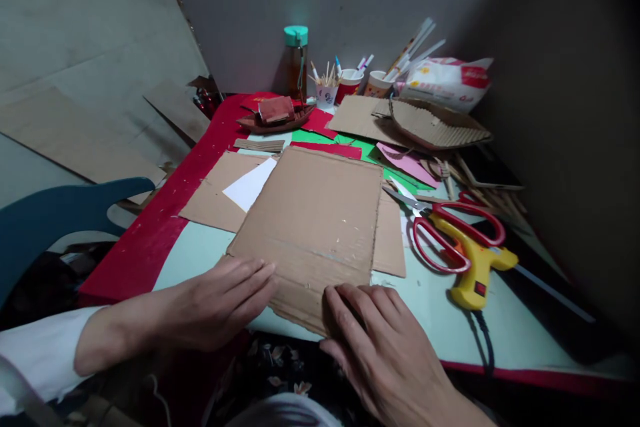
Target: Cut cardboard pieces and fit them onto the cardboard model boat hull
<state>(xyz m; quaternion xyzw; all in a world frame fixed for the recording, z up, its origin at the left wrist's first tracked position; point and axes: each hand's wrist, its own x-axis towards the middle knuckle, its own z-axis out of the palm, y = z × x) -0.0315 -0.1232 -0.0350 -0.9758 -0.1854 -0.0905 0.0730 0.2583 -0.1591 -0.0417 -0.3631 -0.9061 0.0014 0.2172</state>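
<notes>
A brown cardboard sheet [320, 213] lies in front of me on top of other cardboard, its near edge reaching toward my lap. My left hand [220, 303] is closed on its near left corner, fingers together on the upper face and the thumb hidden. At the near right corner, my right hand [375, 340] grips the same sheet, with bent fingers on top and the thumb by the edge. A crease and a few pale flecks mark the sheet's surface. Beneath it another cardboard piece [215, 193] and a white paper piece [253, 183] stick out.
To the right lie red-handled scissors [440, 233] across a yellow glue gun [475, 273] with a black cord. Behind stand a small brown model boat [275, 115], a teal-capped bottle [297, 67], cups with pens and sticks, and a curved corrugated cardboard piece [435, 123]. A blue chair [60, 220] is left.
</notes>
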